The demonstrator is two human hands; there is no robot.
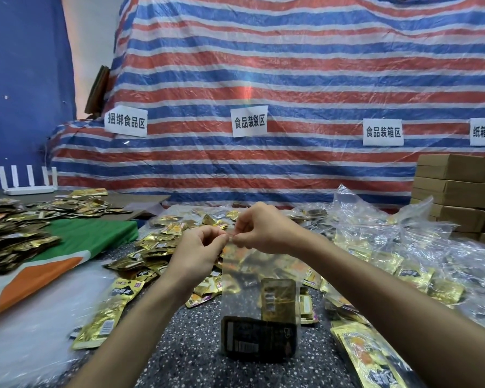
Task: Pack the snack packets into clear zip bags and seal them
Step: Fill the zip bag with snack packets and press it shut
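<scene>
A clear zip bag (241, 278) hangs upright over the speckled table, with dark and gold snack packets (259, 336) resting at its bottom. My left hand (198, 252) pinches the bag's top edge at its left end. Right beside it, my right hand (259, 228) pinches the same top edge, fingertips nearly touching the left ones. Loose gold snack packets (163, 247) lie heaped on the table behind and to both sides of the bag.
A pile of empty clear bags (389, 228) lies at the right, cardboard boxes (454, 189) stacked behind it. A green and orange cloth (67, 247) covers the left side, more packets (14, 236) on it. A striped tarp with paper signs rises behind.
</scene>
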